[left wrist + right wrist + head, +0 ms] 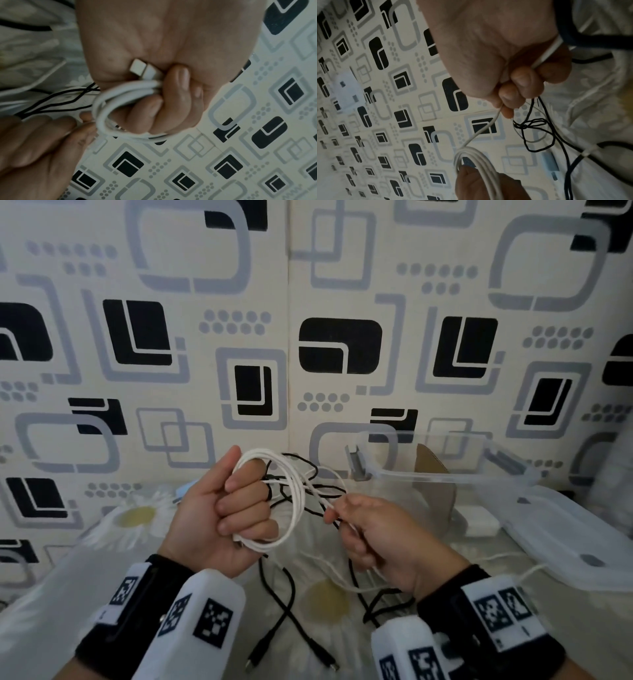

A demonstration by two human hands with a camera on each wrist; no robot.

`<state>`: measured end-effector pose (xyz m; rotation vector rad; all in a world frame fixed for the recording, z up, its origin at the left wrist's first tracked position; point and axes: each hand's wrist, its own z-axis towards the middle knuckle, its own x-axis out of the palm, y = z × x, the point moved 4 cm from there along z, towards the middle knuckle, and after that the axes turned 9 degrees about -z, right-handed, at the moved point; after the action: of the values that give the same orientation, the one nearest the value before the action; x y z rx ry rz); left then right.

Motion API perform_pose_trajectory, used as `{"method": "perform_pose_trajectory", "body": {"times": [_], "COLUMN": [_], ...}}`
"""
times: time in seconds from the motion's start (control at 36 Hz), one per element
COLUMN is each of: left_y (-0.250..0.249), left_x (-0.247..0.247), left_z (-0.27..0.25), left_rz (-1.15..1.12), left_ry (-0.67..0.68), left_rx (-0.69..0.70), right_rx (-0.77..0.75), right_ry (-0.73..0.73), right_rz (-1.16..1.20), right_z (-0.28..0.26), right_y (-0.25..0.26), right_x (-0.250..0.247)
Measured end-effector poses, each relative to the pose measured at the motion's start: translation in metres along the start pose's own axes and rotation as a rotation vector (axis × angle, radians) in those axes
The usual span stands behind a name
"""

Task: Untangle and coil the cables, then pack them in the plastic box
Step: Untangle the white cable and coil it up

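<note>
My left hand (233,505) grips a coil of white cable (294,498), its loops wrapped round the curled fingers. In the left wrist view the coil (109,108) sits under my fingers with a white plug (139,67) tucked against the palm. My right hand (370,532) pinches the free run of the same white cable (481,129), which leads back to the coil. Tangled thin black cables (305,481) hang behind the coil, and thicker black cables (284,601) trail over the bedsheet below. The clear plastic box (428,470) stands open at the right.
The box's clear lid (561,542) lies flat on the bed at far right, with a white charger block (479,520) beside it. A patterned wall (308,302) rises close behind. The daisy-print sheet (137,515) spreads under everything.
</note>
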<state>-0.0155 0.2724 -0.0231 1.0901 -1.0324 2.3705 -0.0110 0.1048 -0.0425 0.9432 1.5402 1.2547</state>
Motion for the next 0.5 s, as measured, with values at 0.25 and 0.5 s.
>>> {"method": "perform_pose_trajectory", "body": {"times": [0.25,0.5], "left_y": [-0.013,-0.031], "left_x": [-0.011,-0.032], "left_z": [-0.004,-0.016], "left_rz": [-0.079,-0.205], "left_ry": [-0.027,-0.154], "left_rx": [0.172,0.396], "right_rx": [-0.098,-0.096], "right_ry": [0.157,0.067], "right_rz": [-0.227,-0.429], "right_z": [-0.008,-0.002], "right_y": [0.005,0.0], "right_x": [0.013,0.011]}}
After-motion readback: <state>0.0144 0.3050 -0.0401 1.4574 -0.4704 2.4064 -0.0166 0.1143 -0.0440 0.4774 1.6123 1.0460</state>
